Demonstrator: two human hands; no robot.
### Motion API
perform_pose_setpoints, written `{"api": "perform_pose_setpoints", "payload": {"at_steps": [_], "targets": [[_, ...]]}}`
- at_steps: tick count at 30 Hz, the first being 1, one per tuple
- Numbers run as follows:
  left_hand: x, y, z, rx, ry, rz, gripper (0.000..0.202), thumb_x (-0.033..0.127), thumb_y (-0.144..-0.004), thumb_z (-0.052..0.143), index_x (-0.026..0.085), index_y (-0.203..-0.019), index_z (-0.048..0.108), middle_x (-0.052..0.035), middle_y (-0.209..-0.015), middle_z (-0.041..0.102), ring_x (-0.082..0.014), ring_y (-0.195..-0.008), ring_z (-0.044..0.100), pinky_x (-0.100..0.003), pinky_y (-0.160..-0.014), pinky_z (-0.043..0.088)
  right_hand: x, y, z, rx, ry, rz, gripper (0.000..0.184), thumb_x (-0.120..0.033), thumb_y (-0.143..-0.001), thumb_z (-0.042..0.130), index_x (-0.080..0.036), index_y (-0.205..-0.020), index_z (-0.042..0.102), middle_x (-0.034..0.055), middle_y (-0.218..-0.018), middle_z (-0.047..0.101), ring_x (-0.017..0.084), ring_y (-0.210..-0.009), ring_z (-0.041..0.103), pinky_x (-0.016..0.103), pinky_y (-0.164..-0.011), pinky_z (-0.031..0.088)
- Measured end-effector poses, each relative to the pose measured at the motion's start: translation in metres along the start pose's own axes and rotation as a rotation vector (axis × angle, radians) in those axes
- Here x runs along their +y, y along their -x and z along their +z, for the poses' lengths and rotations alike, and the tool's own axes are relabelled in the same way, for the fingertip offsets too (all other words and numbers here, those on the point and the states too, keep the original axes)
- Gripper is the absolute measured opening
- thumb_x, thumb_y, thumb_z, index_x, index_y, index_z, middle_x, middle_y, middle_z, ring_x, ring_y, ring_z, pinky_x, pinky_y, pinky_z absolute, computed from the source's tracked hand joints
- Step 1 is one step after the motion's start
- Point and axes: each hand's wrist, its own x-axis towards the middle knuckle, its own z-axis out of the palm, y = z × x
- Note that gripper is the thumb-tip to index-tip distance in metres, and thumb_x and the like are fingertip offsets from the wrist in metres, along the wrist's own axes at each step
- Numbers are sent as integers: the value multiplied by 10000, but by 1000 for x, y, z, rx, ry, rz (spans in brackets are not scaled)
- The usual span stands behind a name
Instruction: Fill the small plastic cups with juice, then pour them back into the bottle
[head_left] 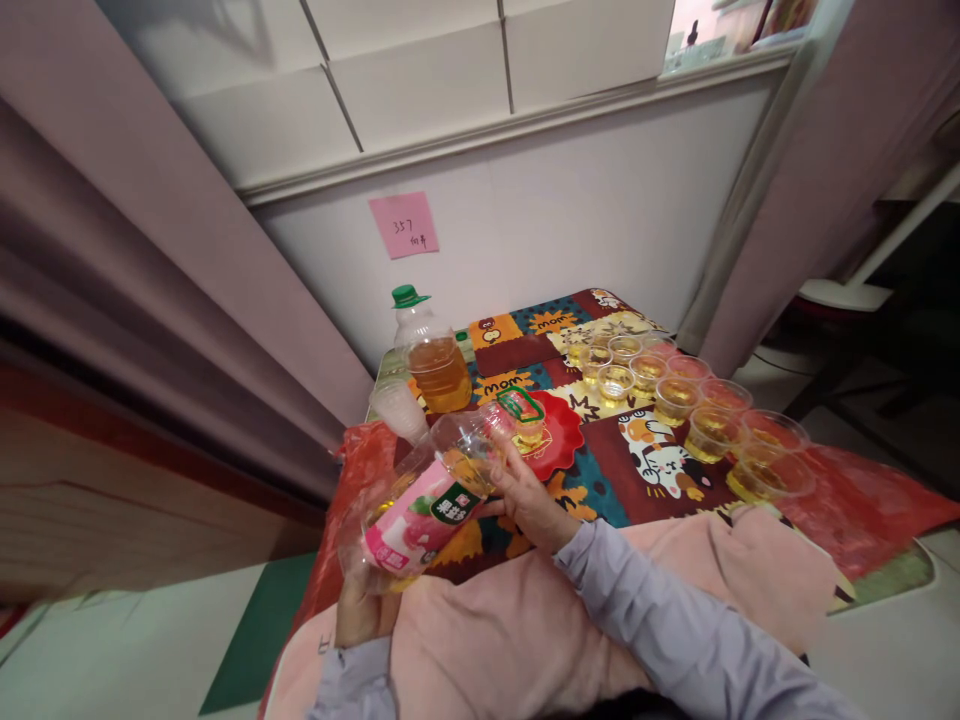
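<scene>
A large clear plastic bottle with a pink label lies tilted between my hands, its green-ringed mouth at the upper right. My left hand supports its base from below. Near the shoulder, the fingers of my right hand are wrapped around its side. Some yellow liquid shows inside the bottle. Directly under the mouth, a clear plastic cup with yellow liquid stands on a scalloped red plate. Whether liquid is flowing between them I cannot tell.
A jug of amber liquid with a green cap stands at the back left, beside a stack of clear cups. Several filled cups form rows on the right. A pink cloth covers the front edge.
</scene>
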Motion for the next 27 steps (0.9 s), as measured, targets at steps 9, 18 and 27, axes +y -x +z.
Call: {"api": "perform_pose_setpoints", "payload": {"at_steps": [9, 18, 27], "targets": [[0, 1, 6, 239, -146, 47, 533, 496, -804, 820, 168, -1225, 815, -139, -1381, 785, -411, -1506, 563, -536, -1253, 487, -1, 4, -5, -23, 166, -65, 1024, -587, -881, 866, -437, -1716, 292, 60, -1337, 696, 232, -1097, 767, 308, -792, 658], [-4, 12, -2, 43, -251, 196, 944, 761, -651, 896, 293, -1446, 694, -107, -1641, 599, -459, -1524, 525, -546, -1193, 547, 10, 4, 1, -39, 222, -125, 1092, -589, -859, 890, -440, -1725, 243, 72, -1366, 657, 240, -1112, 751, 367, -873, 662], [30, 22, -17, -100, -1108, 498, 1202, 767, -575, 955, 272, -1587, 540, -195, -1679, 530, -491, -1560, 477, -662, -1288, 396, -3, 17, 14, -120, 345, -111, 1129, -570, -823, 934, -434, -1707, 245, 89, -1444, 618, 245, -1178, 730, 430, -1022, 610]]}}
